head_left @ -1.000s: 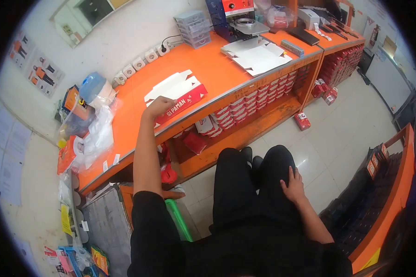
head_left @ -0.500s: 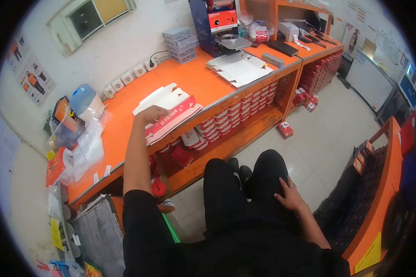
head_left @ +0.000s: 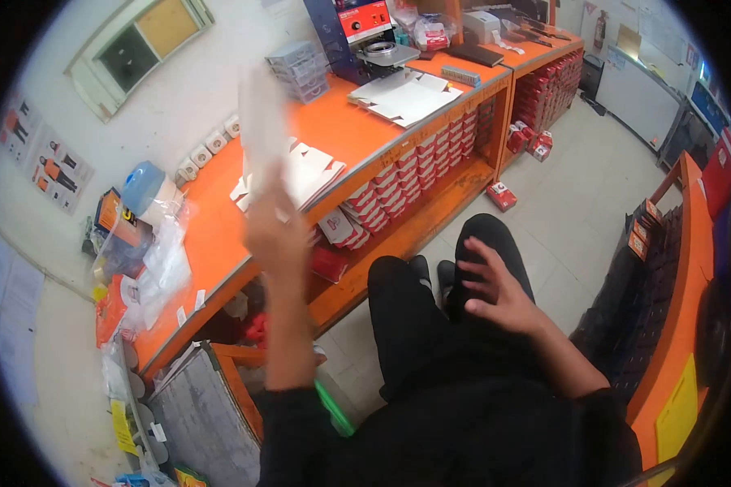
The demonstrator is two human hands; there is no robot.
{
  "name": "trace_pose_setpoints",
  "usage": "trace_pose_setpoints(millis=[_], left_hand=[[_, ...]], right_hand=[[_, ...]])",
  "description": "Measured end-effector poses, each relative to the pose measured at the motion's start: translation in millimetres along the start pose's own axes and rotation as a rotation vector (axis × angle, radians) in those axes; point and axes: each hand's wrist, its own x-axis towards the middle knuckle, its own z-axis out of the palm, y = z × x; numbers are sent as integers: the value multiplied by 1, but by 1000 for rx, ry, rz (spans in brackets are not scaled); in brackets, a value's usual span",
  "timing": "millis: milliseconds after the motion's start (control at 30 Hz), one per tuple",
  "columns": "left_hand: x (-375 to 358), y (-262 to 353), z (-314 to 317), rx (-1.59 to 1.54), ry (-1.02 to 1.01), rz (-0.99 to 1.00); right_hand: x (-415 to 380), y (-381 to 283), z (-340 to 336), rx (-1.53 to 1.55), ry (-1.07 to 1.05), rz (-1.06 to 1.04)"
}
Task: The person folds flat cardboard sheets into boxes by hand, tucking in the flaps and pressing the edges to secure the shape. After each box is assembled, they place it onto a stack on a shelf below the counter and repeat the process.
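Note:
My left hand (head_left: 274,223) is raised over the table's front edge, closed on a flat cardboard box blank (head_left: 261,122). The blank stands nearly upright and is smeared by motion, with a pale side toward me. Behind it, more flat white box blanks (head_left: 318,174) lie in a stack on the orange table (head_left: 325,130). My right hand (head_left: 499,288) hovers over my right thigh, fingers spread, holding nothing.
A blue machine with a red panel (head_left: 364,20) stands at the back, white blanks (head_left: 410,97) before it. Clear drawers (head_left: 299,71) sit beside it. Red-and-white boxes (head_left: 414,174) fill the shelf below. Plastic bags (head_left: 161,264) lie at left; an orange-framed rack (head_left: 666,300) stands at right.
My left hand has lifted a box blank off the stack and swung it upright toward me. My right hand has risen from my thigh and spread its fingers. The view has shifted slightly.

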Motion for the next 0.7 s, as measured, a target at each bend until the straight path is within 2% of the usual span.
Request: trace_pose_setpoints(millis=[33,67,133,200,233,267,300,333,400,433,467,500,567,600,633,667,700], left_hand=[[-20,43,-19,-157,-21,156],[-47,85,-37,-220,-213,163],[-87,140,-52,-640,-393,87],[-104,160,-54,-753,-567,-20],[-104,154,-52,-759,-560,-15],[-106,144,-50,-972,-634,-70],[-110,136,-48,-1190,-696,-135],[-118,127,-49,-1610,-752,-439],[-131,114,-49,-1926,-494,-763],[-133,109,-52,-1898,-400,-832],[-132,105,-57,-1868,-308,-896],[-128,98,-60,-1879,-285,-885],[-123,86,-64,-1558,-471,-1072],[-125,85,-60,-1562,-491,-1081],[-129,86,-59,-1666,-427,-1146],[-131,88,-57,-1769,-357,-1211],[-133,94,-51,-1778,-380,-1216]], right_hand=[[6,-7,16,180,60,-168],[9,3,25,179,46,-170],[14,35,40,128,96,-360],[12,15,44,111,137,-288],[12,2,51,281,205,-236],[12,-6,53,446,269,-174],[13,-8,48,334,215,-196],[21,-7,40,-206,202,-447],[40,-14,26,-486,-212,-571],[46,-12,33,-452,-262,-615],[52,-15,35,-684,-313,-719],[53,-19,37,-779,-352,-750],[59,-19,36,-880,-380,-771],[60,-12,36,-727,-369,-788],[56,-4,37,-570,-351,-793],[49,5,38,-570,-335,-769],[44,13,38,-375,-287,-724]])
